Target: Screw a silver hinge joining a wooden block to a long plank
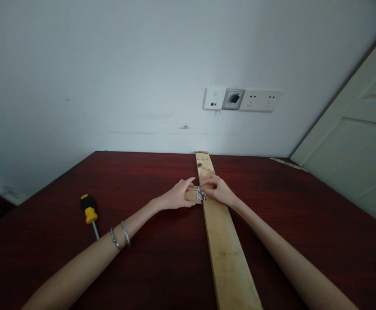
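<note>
A long pale wooden board (226, 245) runs from the near edge of view to the wall. Against its left side sits a short wooden block (191, 195). My left hand (177, 196) grips this block, thumb and fingers on opposite edges. A small metal hinge (201, 193) spans the seam between block and board. Over the board, my right hand (218, 189) has its fingertips pinched at the hinge's right leaf; whether a small screw is between them is too small to tell. Left of my left forearm lies a yellow and black screwdriver (89, 209), its tip hidden behind the arm.
The dark red tabletop (155, 267) meets a white wall (126, 77) at the back. Sockets (243, 100) are set in that wall. A pale strip (288, 163) lies at the back right edge, near a white panelled door (352, 142).
</note>
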Demonstrator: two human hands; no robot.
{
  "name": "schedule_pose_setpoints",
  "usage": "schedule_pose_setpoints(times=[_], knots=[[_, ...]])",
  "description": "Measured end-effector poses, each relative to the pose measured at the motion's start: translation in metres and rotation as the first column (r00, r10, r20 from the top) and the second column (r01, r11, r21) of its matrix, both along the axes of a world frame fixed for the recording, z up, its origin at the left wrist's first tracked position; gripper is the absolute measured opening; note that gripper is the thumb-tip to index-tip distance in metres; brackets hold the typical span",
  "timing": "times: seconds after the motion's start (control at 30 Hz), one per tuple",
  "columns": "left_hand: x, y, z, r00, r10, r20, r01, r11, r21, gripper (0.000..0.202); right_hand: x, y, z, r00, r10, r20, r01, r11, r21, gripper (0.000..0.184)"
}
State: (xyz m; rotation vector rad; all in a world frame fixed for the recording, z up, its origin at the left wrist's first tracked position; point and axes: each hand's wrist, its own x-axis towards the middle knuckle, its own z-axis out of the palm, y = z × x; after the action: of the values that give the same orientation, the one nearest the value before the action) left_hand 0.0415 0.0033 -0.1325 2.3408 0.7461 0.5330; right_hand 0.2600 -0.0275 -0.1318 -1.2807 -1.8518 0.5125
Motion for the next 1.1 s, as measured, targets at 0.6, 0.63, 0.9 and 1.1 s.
schedule_pose_setpoints(times=[0.6,0.63,0.9,1.1], knots=[[0.0008,0.0011,-0.0022,1.0,-0.002,0.024,0.001,1.0,0.008,0.088,-0.0034,0.0019,-0.007,0.999,0.02,0.042,-0.021,0.999,0.026,0.006],[0.0009,0.0014,-0.0024,1.0,-0.001,0.023,0.001,1.0,0.008,0.088,-0.0037,0.0019,-0.0071,0.999,0.02,0.049,-0.022,0.999,0.03,0.006],[0.001,0.0033,-0.0053,1.0,-0.006,0.022,0.006,1.0,0.018,0.089,-0.0058,0.0015,-0.0057,0.994,0.007,0.108,-0.013,0.998,0.056,0.004],[0.0012,0.0024,-0.0042,0.999,-0.008,0.031,0.008,1.0,0.01,0.089,-0.0059,0.0016,-0.0061,0.993,0.017,0.115,-0.025,0.997,0.069,0.005]])
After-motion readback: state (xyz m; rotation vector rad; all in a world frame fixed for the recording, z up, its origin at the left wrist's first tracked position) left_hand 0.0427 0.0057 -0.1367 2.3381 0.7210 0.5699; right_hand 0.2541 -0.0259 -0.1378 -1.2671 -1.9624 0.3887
